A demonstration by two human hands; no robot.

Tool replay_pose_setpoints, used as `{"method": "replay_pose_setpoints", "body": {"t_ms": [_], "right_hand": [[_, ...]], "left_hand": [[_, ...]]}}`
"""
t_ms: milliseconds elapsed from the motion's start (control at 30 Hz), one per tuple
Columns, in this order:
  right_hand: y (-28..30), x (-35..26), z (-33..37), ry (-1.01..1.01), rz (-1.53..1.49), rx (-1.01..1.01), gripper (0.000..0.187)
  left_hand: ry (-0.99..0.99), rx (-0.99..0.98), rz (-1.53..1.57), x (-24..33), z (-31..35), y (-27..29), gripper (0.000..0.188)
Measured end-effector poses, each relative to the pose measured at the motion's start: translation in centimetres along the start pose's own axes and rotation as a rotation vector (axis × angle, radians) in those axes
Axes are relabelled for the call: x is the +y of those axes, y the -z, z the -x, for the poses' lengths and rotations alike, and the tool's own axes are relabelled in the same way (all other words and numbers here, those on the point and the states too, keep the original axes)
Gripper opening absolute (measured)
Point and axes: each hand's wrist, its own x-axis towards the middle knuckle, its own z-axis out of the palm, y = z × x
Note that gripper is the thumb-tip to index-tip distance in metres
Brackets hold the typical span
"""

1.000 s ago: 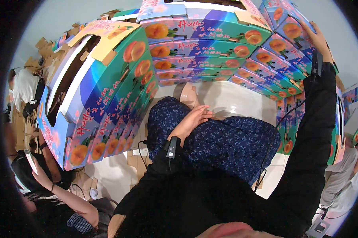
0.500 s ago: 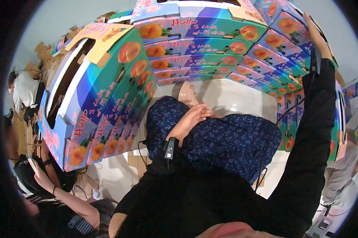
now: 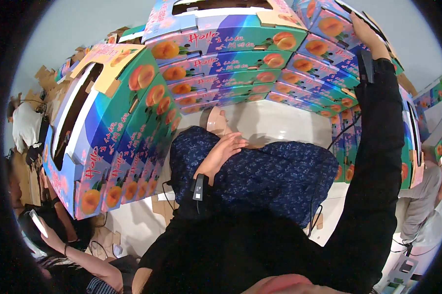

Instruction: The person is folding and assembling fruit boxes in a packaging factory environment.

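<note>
My left hand [image 3: 224, 153] lies across my lap on a dark blue patterned skirt [image 3: 265, 181], its fingers stretched out and nothing in them. High at the right, my right hand [image 3: 369, 36] rests along the upper edge of a colourful cardboard fruit box [image 3: 331, 28] on top of a stack. Its fingers look extended, though the tips are partly hidden at the rim. Straight ahead stands another stack of peach-printed cartons [image 3: 226, 36], with an oval cut-out in its top one. A dark wristband device [image 3: 198, 187] sits on my left wrist.
At my left, a further stack of the same cartons [image 3: 103, 127] rises close by. Beyond it, a person holds a white phone-like object [image 3: 38, 224] and another person in white [image 3: 26, 122] bends over brown cardboard [image 3: 47, 78]. Someone in grey trousers [image 3: 419, 201] is at the right.
The view has shifted slightly, so the stacks ahead appear further left and lower. My left hand stays on my lap, and my right hand stays on the box edge.
</note>
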Motion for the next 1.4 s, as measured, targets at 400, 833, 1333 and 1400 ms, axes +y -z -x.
{"method": "replay_pose_setpoints", "body": {"t_ms": [400,833,1333,1400], "right_hand": [[4.1,-3.1,8.2,0.006,-0.192,0.487,0.065],[2.1,2.7,13.2,-0.359,0.048,0.471,0.079],[0.4,4.0,12.9,-0.358,0.401,0.465,0.095],[1.7,2.6,11.9,-0.435,0.358,0.519,0.092]], "left_hand": [[0.004,0.005,-0.010,-0.3,-0.1,0.1,0.037],[0.018,0.020,-0.004,0.3,0.0,-0.5,0.039],[0.040,0.005,-0.002,0.2,-0.5,0.0,0.043],[0.041,-0.008,0.003,0.3,-0.3,0.0,0.043]]}}
